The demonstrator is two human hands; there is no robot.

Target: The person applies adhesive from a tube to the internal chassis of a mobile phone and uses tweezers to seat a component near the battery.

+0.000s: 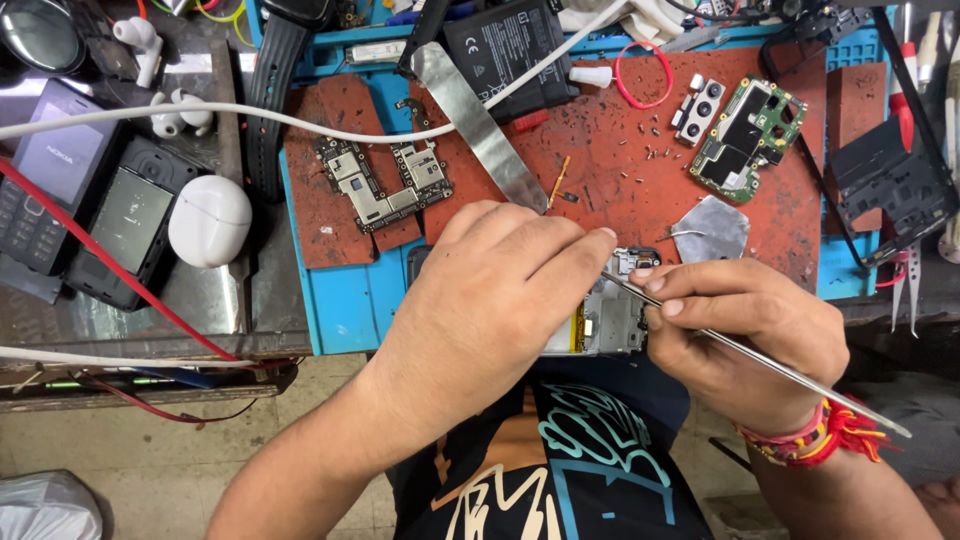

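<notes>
A: Where's the opened phone (610, 315)?

B: Centre frame, under both hands; left hand (500, 300) lies over it, fingers pressed together; right hand (740, 330) pinches thin tweezers (760, 360), tip at its upper edge.

A: Around it?

B: Circuit board (385, 180) upper left; green board (745, 130) upper right; silvery insides, yellow strip.

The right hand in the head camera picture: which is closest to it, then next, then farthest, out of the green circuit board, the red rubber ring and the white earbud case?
Measured from the right hand:
1. Green circuit board, up on the red mat, almost straight above the hand.
2. Red rubber ring, higher up near the mat's top edge, slightly left.
3. White earbud case, far left, beyond the left hand, beside the old phones.
</notes>
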